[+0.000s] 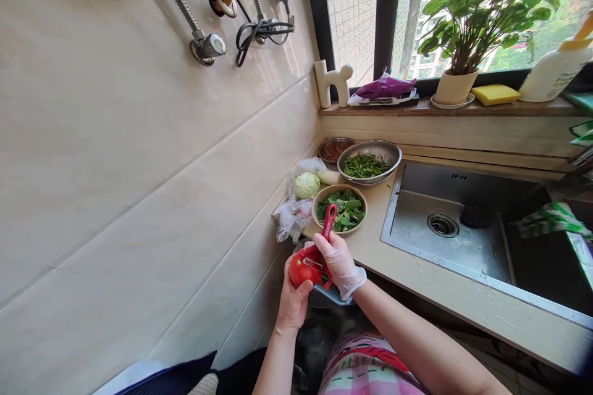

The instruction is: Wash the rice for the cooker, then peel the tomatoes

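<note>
A red tomato (302,270) rests in my bare left hand (293,303), its fingers wrapped round the side. In a clear glove, my right hand (341,262) grips a red-handled peeler (329,221), handle pointing up and away. The peeler's blade lies against the tomato's right side. Red peel seems to hang just below the blade. Under both hands shows part of a bluish tray or bin rim (340,297). Just beyond them, a round basket of green leaves (343,210) stands on the counter.
A metal colander (391,162) of cut greens and a bowl of brownish strips (334,149) stand in the corner. A bagged cabbage (306,185) leans near the wall. The steel sink (417,203) lies to the right. A potted plant (456,83) stands on the sill.
</note>
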Demonstrator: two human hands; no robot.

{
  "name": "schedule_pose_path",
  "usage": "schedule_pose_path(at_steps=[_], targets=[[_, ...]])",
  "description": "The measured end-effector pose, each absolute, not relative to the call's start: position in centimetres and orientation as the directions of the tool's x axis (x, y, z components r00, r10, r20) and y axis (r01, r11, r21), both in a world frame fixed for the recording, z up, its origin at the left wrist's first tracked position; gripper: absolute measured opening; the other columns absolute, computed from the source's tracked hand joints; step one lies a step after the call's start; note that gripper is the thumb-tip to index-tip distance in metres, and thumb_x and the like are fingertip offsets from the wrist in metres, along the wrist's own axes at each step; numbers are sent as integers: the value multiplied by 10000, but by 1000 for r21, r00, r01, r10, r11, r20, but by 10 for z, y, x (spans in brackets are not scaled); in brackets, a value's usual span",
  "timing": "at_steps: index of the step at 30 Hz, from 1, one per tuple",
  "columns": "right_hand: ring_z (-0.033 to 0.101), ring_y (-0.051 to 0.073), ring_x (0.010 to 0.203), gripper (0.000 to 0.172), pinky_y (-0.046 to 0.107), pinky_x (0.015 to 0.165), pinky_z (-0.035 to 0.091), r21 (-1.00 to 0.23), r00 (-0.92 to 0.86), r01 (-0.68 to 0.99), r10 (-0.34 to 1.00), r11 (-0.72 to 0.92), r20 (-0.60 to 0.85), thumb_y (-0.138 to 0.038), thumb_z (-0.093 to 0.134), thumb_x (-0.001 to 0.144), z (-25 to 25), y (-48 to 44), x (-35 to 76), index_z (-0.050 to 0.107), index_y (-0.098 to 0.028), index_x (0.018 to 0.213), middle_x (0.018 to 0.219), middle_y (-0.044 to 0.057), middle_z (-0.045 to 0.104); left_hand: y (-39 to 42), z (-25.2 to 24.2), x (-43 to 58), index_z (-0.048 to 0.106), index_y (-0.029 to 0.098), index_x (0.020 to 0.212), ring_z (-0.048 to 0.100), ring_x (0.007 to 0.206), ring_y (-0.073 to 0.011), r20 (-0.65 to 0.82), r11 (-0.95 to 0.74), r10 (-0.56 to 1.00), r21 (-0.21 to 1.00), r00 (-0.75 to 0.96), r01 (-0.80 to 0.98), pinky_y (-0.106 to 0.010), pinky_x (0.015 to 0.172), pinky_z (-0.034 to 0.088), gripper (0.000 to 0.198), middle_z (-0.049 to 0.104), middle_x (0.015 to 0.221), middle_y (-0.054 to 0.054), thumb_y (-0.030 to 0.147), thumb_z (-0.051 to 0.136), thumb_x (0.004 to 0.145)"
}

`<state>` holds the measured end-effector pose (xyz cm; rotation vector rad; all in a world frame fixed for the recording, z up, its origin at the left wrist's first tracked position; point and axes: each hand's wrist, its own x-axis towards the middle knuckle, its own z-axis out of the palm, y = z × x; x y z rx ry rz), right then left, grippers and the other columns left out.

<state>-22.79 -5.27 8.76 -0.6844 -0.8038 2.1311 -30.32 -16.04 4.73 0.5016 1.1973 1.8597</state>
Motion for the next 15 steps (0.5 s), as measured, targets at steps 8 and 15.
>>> schedule_pose_path(at_steps=[8, 15], targets=[[555, 146, 502, 463, 276, 535, 438, -674, -574, -453, 770, -583, -279, -562, 777, 554, 83, -47, -229, 497, -210, 667, 529, -39, 592, -167, 45, -310, 584, 220, 1172, 602, 996, -221, -124, -152, 860, 864, -495, -480, -313, 870, 464, 694, 651, 1143, -69, 324, 850, 540], [553, 142, 475, 495, 262, 511, 420, -593, -614, -473, 726, -652, -308, -544, 807, 510, 84, -46, -230, 470, -214, 659, 505, -43, 586, -171, 46, -315, 613, 218, 1171, 596, 1046, -260, -188, -76, 904, 813, -383, -578, -339, 884, 471, 759, 653, 1158, -93, 391, 879, 482]])
